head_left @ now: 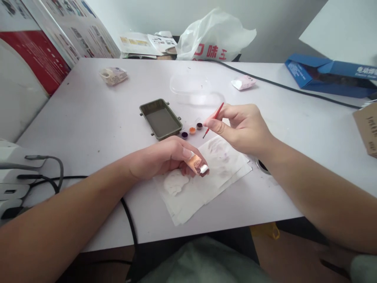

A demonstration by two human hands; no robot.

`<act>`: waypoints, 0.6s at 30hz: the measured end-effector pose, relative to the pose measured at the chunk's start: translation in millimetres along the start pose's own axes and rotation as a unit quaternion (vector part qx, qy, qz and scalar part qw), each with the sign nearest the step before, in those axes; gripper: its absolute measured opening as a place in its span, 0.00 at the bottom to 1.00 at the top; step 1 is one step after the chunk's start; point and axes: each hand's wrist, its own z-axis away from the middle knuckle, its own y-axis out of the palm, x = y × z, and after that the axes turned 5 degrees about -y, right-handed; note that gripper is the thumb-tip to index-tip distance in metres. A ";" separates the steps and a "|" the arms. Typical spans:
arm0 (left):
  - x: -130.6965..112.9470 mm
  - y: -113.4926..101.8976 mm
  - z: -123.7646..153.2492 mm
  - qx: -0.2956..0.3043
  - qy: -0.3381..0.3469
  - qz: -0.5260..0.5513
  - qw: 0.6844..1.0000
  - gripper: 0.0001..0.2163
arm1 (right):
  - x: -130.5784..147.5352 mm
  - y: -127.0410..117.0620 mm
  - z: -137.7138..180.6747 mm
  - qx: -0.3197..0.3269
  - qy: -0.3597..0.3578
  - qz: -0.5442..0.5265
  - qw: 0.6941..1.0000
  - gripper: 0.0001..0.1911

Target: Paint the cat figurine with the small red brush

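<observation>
My left hand (173, 155) is closed on a small figurine (198, 163), painted orange and brown with a white end, whose exact kind I cannot make out. In my right hand (244, 127) a thin red paintbrush (218, 111) is pinched, its dark tip pointing down, apart from the figurine. Beyond the fingers stand small paint pots: a dark purple one (184, 135), an orange one (192, 130) and a dark brown one (199, 125). Beneath both hands lie stained white paper tissues (206, 192). A white piece (176, 183) rests on them under my left hand.
An olive plastic box (161, 118) stands behind my left hand, near a clear plastic lid (190, 84). A dark round container (262, 166) is partly hidden by my right arm. Black cable (282, 85), a blue carton (332, 74) and a white bag (216, 37) are farther back.
</observation>
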 end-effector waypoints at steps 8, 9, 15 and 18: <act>4.8 -0.4 -3.2 0.013 0.010 -0.004 1.000 0.14 | 0.8 14.2 -6.1 -0.024 -0.043 0.111 0.993 0.09; 5.7 -1.0 -3.6 0.010 0.008 -0.006 1.000 0.13 | -0.1 15.0 -6.6 -0.018 -0.048 0.127 0.991 0.08; 7.6 -1.8 -5.0 -0.002 0.008 -0.020 1.000 0.12 | -6.4 19.6 -10.1 0.040 -0.028 0.158 0.986 0.08; 3.5 3.5 -6.5 -0.012 -0.002 0.005 1.000 0.10 | -7.3 21.7 -11.8 0.057 -0.018 0.164 0.985 0.08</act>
